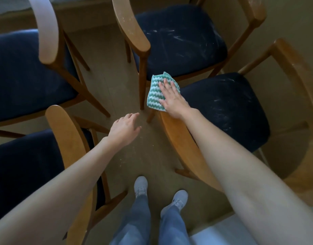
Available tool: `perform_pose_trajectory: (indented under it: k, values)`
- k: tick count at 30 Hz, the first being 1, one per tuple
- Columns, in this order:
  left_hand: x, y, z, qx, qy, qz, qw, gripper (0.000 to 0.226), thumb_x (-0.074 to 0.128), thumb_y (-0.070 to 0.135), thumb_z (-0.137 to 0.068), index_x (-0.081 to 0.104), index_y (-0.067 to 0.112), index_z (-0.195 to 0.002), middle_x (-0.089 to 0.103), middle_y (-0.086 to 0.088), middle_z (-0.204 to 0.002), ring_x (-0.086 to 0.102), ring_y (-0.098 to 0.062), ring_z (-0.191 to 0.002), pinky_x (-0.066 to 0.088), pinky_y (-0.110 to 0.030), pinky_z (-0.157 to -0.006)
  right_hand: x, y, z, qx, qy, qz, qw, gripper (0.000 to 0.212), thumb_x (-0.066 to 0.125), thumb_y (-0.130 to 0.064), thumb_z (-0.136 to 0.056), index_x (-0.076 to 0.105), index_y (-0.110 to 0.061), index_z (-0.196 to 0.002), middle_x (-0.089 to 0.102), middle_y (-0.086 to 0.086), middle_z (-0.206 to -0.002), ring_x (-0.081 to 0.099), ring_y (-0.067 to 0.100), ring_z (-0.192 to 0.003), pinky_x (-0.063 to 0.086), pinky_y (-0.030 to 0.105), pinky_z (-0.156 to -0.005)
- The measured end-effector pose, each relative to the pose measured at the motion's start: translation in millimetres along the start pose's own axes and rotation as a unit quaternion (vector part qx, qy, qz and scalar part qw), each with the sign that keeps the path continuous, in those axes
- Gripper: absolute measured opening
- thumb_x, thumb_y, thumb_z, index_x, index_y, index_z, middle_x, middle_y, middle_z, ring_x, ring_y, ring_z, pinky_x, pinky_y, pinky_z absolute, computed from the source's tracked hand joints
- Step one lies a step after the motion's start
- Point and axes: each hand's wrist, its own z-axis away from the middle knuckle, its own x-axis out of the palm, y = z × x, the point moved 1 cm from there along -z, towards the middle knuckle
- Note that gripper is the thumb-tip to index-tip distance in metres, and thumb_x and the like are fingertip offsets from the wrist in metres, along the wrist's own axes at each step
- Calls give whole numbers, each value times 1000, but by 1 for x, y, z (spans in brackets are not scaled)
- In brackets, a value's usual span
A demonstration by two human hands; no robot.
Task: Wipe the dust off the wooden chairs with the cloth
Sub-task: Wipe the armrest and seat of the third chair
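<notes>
Several wooden chairs with dark blue seats stand around me. My right hand lies flat with straight fingers on a green-and-white zigzag cloth, pressing it onto the far end of the curved backrest of the near right chair. That chair's seat shows white dust streaks. My left hand hovers over the floor between the chairs, fingers relaxed and holding nothing.
A chair at the back has a dusty seat and a speckled backrest. Two more chairs stand on the left. My feet in grey shoes stand on the beige floor in the narrow gap.
</notes>
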Motion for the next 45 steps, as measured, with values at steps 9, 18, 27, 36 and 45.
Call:
perform_pose_trajectory:
  k: [9,18,27,36,45]
  values:
    - [-5,34,1,56,41,39,997,59,40,35,-99,15,20,-150,22,-8,-155,27,-28,-139,28,-38,-109,65,35,144,-29,-7,39,999,59,16,-45,-99,-18,-30,-144,-29,-16,-148,-28,6,-139,-3,34,-118]
    - [16,73,6,89,38,28,995,64,42,37,-98,9,22,-151,7,-6,-158,11,-27,-145,15,-40,-116,127,115,326,139,28,20,990,51,13,-41,-102,8,-31,-151,5,-12,-158,9,14,-144,3,34,-115]
    - [17,67,4,74,55,33,995,66,44,35,-98,7,22,-151,8,-6,-158,13,-26,-144,18,-40,-115,94,60,207,57,53,-58,995,61,1,-60,-92,-17,-31,-142,-22,-19,-148,-20,4,-140,-12,28,-113]
    - [15,62,5,50,61,51,996,65,44,34,-98,9,23,-151,8,-6,-158,14,-27,-144,18,-42,-114,68,24,126,33,64,-51,996,56,25,-36,-103,-4,-29,-151,-14,-10,-158,-14,13,-145,10,40,-116]
    - [31,87,-8,117,126,-50,984,63,39,38,-99,11,17,-151,-1,-8,-159,-7,-25,-146,-2,-42,-117,103,117,285,143,16,-19,989,63,7,-56,-91,10,-32,-149,34,-12,-149,33,7,-135,27,34,-108]
